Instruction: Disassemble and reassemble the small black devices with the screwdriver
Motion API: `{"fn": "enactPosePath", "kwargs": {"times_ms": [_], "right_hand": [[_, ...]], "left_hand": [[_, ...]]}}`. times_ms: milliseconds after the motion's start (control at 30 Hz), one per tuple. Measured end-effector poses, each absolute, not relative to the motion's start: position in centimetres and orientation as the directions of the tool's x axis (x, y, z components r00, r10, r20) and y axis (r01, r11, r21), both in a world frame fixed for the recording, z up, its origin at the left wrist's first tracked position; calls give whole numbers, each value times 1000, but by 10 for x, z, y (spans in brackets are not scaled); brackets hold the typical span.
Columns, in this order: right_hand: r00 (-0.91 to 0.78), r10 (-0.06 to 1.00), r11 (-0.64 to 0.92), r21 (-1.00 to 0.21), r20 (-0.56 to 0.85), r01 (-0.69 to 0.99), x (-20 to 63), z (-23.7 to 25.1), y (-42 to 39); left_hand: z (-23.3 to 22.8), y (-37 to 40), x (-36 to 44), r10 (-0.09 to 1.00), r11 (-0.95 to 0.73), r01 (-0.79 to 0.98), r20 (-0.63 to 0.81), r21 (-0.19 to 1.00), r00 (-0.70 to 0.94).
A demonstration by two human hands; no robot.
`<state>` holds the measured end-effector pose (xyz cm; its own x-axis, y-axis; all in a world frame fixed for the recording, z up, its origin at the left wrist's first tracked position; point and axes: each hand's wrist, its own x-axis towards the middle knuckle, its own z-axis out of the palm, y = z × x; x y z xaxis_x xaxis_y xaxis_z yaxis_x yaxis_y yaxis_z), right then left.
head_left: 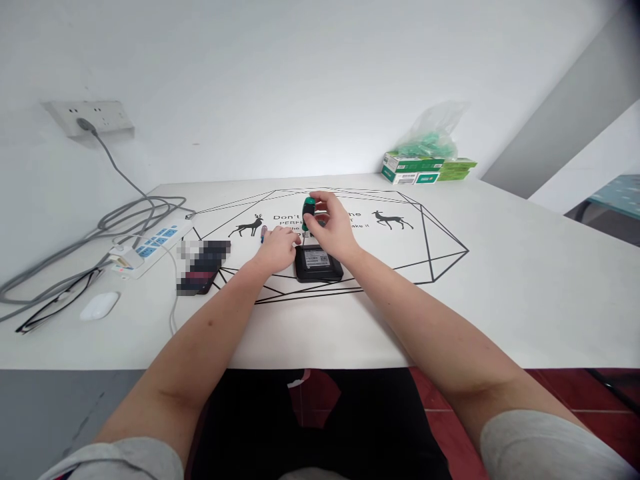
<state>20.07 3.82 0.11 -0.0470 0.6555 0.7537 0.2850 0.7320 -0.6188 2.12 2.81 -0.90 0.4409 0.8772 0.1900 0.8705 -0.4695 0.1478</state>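
My right hand (333, 223) is closed round a screwdriver (309, 207) with a green and black handle, held nearly upright. Its thin shaft points down at the far left corner of a black rectangular device (319, 265), which lies flat with a white printed label facing up; the tip is too small to make out. My left hand (280, 247) rests beside that same corner, fingers slightly bent and apart, their tips at the device's edge. A small pinkish and blue object (263, 233), perhaps a handle, lies just beyond my left hand, partly hidden.
A partly blurred phone (203, 268) lies left of my left forearm. Further left are a power strip (157, 247), grey cables (115, 220), glasses (57, 303) and a white earbud case (100, 305). Green and white boxes (413, 167) under a plastic bag (433, 133) stand by the wall.
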Motion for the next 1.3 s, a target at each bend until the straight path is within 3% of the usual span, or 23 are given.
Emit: {"fn": "enactPosePath", "kwargs": {"times_ms": [233,433,633,800,1300], "right_hand": [[-117,675,729,-632,729,263,201,3,38],[-62,648,720,-584,759,375,200,6,39],[-84,675,722,-631,733,284,199,6,39],[-96,639,740,-575,763,348,200,6,38],[-6,656,715,-618,755,328,199,6,38]], "left_hand": [[-20,35,16,875,-470,876,186,106,447],[-20,35,19,877,-467,879,174,96,447],[-21,34,20,881,-457,884,183,99,435],[-19,33,21,882,-459,883,167,94,441],[-10,29,19,871,-478,867,198,137,449]]}}
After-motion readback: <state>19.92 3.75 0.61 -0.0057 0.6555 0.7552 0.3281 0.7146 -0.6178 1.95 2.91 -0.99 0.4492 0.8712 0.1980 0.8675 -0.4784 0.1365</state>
